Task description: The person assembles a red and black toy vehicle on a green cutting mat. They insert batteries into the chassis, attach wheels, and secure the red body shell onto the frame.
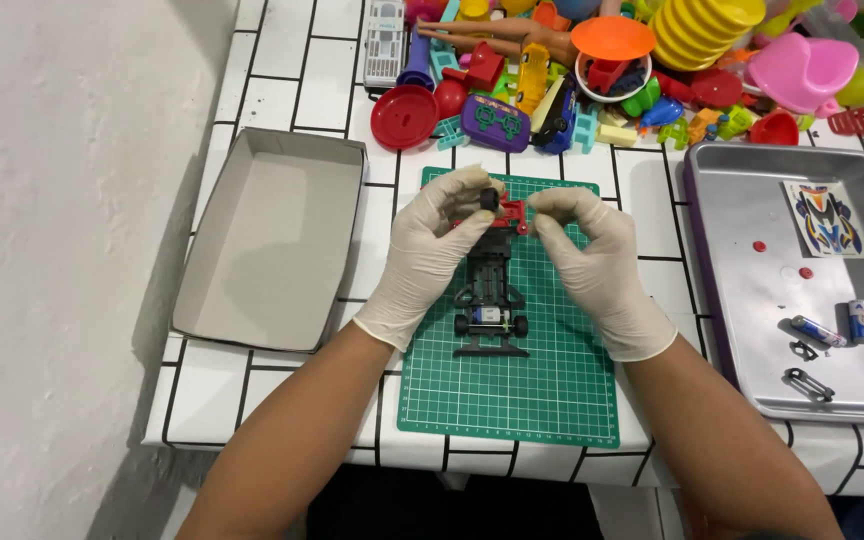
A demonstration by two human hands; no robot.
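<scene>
Grey empty cardboard tray at 9 o'clock of the green cutting mat, lying open on the desk. Left hand, gloved, pinching the black front wheel of the toy car chassis at mat centre. Right hand, gloved, gripping the red front piece. Likely risk: too much squeeze or twist, snapping the small red clip or popping the wheel off toward the toy pile at 12 o'clock. Metal tray at 3 o'clock, holding batteries and tiny red bits, easily knocked by an elbow.

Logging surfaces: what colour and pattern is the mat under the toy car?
Green mat with a fine white grid, seen in the head view.
</scene>
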